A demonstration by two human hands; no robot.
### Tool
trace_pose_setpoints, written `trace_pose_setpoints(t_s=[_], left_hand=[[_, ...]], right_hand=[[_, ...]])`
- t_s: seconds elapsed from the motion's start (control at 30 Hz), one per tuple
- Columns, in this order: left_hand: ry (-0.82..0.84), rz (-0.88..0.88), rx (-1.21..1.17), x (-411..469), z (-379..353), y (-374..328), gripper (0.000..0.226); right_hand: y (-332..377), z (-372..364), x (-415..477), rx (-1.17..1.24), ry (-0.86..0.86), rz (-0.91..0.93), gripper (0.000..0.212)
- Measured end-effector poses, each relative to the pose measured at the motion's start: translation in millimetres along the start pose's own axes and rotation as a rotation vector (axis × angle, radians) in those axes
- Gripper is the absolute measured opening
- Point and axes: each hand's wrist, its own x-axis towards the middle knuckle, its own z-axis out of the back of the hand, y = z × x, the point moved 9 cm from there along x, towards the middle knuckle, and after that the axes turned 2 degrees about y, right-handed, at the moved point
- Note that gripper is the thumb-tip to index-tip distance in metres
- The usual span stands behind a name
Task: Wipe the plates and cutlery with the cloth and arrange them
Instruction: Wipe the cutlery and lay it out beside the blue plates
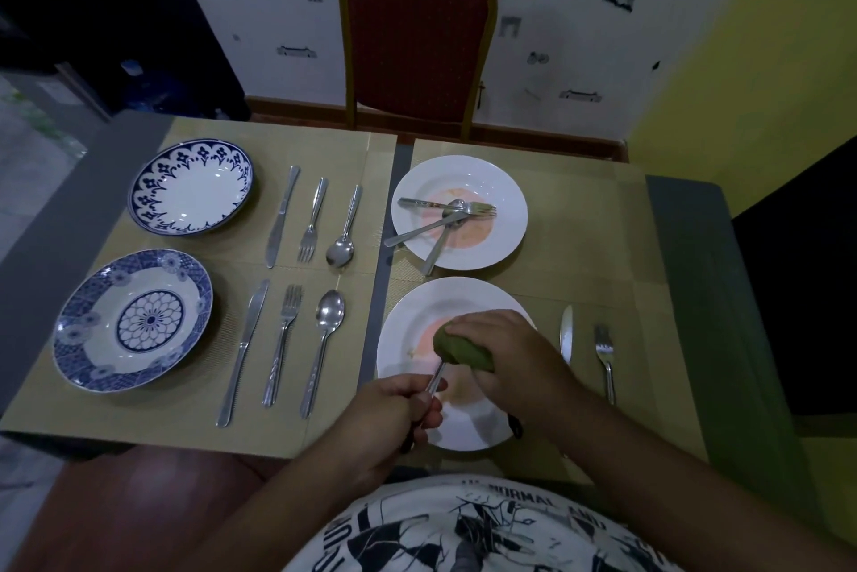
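– Green cloth (457,346) is bunched in the right hand (508,356), lower middle of the frame. Its fingers are curled round the cloth and wrapped over the head of a piece of cutlery (436,379).
– And the left hand (394,409)?
– Its fingers pinch that piece's handle, over the near white plate (394,330). The head is hidden. With a knife (566,332) and fork (605,358) already laid right of the plate, I'd guess it's a spoon.
– How far along?
– The left half of the counter (686,256) looks finished. One blue plate (192,186) sits upper left and a second blue plate (132,321) below it. Beside them lie an upper row of cutlery (311,219) and a lower row of cutlery (284,339).
– What's left?
– The near plate shows an orange smear, so it's unwiped. The far white plate (508,210), upper middle, is smeared too, with three crossed pieces (445,219) on it. Roughly half done, I'd say.
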Motion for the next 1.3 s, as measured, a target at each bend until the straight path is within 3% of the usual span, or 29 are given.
trace_pose_setpoints(t_s=[0.2, 0.37, 0.53, 0.67, 0.8, 0.9, 1.1, 1.3], left_hand=[[0.033, 0.019, -0.062, -3.5, 9.3, 6.8, 0.027], [-0.034, 0.028, -0.058, -0.8, 10.8, 5.5, 0.021], [-0.151, 0.007, -0.034, 4.8, 17.1, 0.1, 0.017], [-0.115, -0.003, -0.008, 6.1, 10.2, -1.5, 0.015], [-0.078, -0.01, 0.102, -1.4, 6.3, -3.1, 0.014], [-0.119, -0.023, 0.122, -3.0, 9.8, -6.0, 0.012], [-0.097, -0.023, 0.11, 2.6, -7.1, -6.8, 0.013], [-0.016, -0.059, 0.17, 22.8, -73.3, -20.8, 0.014]], right_hand=[[-39.3, 15.1, -0.4, 0.139, -0.033, -0.2, 0.036], [-39.7, 36.9, -11.6, 0.121, -0.191, -0.206, 0.056], [2.2, 27.6, -18.6, 0.014, -0.142, -0.022, 0.064], [29.6, 1.7, -23.3, -0.175, 0.016, 0.177, 0.059], [15.4, -3.0, -17.8, -0.263, 0.034, 0.191, 0.054], [-3.9, 4.6, -10.1, -0.281, -0.02, 0.118, 0.052], [-51.9, 43.4, -39.0, -0.099, -0.208, -0.178, 0.062], [-102.2, 63.9, -92.9, -0.03, -0.288, -0.389, 0.065]])
